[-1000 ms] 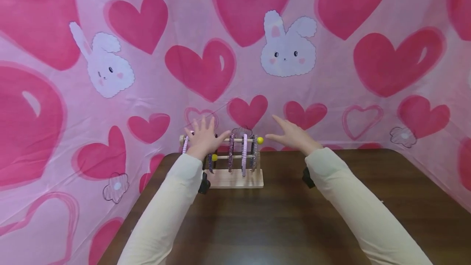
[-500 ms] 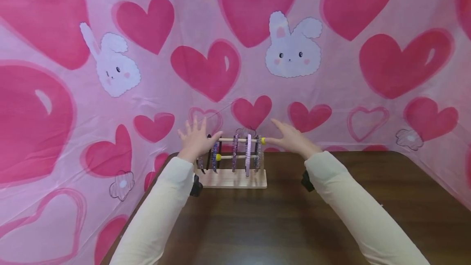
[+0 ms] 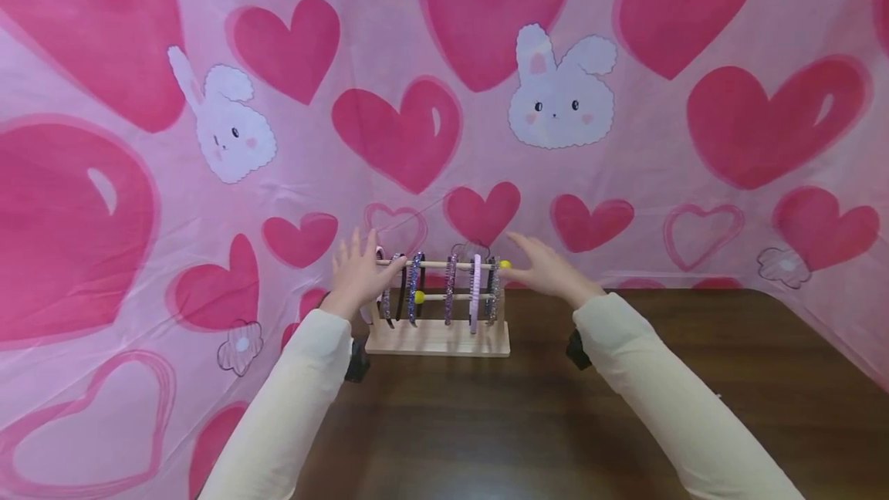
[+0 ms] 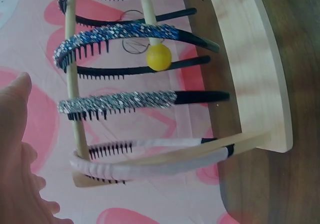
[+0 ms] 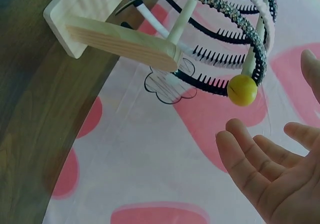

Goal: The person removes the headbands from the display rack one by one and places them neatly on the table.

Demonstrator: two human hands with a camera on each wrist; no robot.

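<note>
A wooden headband stand (image 3: 437, 338) holds several toothed headbands on its rods. My left hand (image 3: 354, 276) is beside its left end, fingers spread; the thumb overlaps the upper rod in the head view. Nearest that hand in the left wrist view are a pale pink headband (image 4: 150, 170) and a silver glitter headband (image 4: 120, 101), with a blue glitter headband (image 4: 120, 32) farther along. My right hand (image 3: 549, 272) reaches the right end with loose, extended fingers. In the right wrist view its fingertips (image 5: 235, 129) are just apart from a yellow end ball (image 5: 242, 89). Neither hand holds anything.
The stand is near the back of a dark wooden table (image 3: 556, 407). Behind hangs a pink cloth (image 3: 479, 153) printed with hearts and rabbits. Another yellow ball (image 3: 419, 297) caps the lower rod and points toward me.
My left hand has moved left, from in front of the stand to its left end, uncovering headbands. The right hand is closer to the right end. The view has turned slightly left.
</note>
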